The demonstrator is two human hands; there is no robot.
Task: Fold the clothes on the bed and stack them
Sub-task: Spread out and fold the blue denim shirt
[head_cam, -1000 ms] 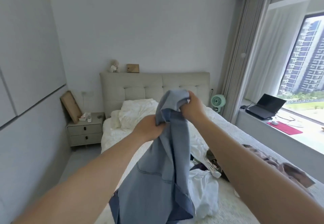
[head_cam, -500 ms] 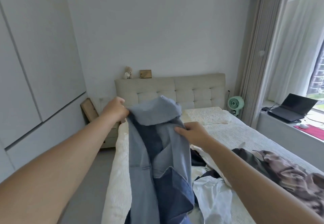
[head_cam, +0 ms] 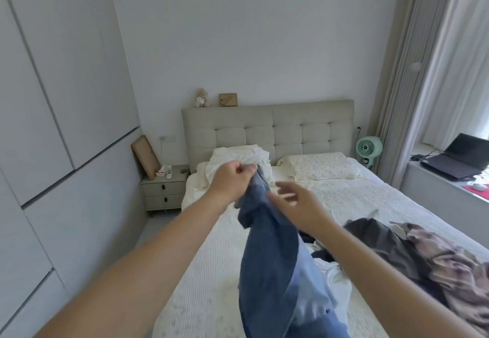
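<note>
Pinching the top edge of the blue denim garment in my left hand, I let its long axis hang straight down over the bed. Right hand, fingers spread and empty, hovers just beside it, nearest the cloth's right edge.

The blue garment runs off the bottom edge, so its lower part is cut off. It hides part of the white clothes behind it on the bed. The right hand, beside the garment, is motion-blurred; its fingers are unclear. The laptop, well right of the garment, is cut by the frame edge.
</note>
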